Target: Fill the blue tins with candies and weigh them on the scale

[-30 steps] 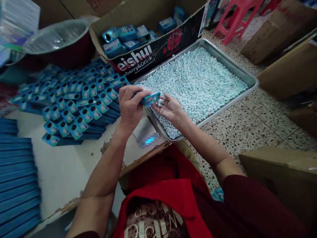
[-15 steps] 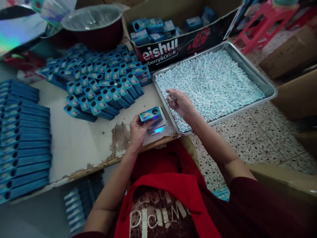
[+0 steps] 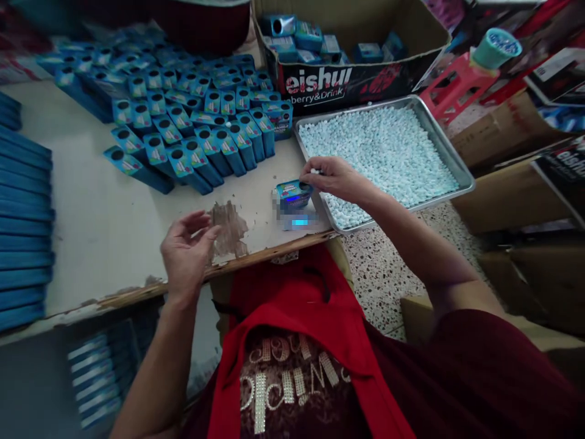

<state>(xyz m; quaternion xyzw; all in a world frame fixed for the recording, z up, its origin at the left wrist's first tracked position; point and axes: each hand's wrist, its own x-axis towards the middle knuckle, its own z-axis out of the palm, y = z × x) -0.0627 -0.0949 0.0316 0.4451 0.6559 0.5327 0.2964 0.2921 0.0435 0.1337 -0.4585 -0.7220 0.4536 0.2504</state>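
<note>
A small blue box [image 3: 287, 190] with a round hole in its top rests on a digital scale [image 3: 305, 223] with a lit blue display. My right hand [image 3: 337, 177] is closed over the hole end of that box, with whitish candies [image 3: 315, 171] showing at its fingers. Left of the scale, my left hand [image 3: 185, 253] hovers by the table edge, empty, thumb and fingers apart. Pale blue and white candies [image 3: 379, 152] fill a metal tray [image 3: 467, 182] just beyond my right hand.
Many blue boxes [image 3: 183, 131] with holes stand grouped on the white table [image 3: 105, 244]; stacked ones [image 3: 22, 225] lie at left. A carton [image 3: 365, 82] of blue boxes stands behind the tray. A red stool [image 3: 457, 85] bears a light blue tub [image 3: 497, 49].
My left hand has let go of the blue box and moved left. My right hand has come from over the tray to the box on the scale. The view has shifted.
</note>
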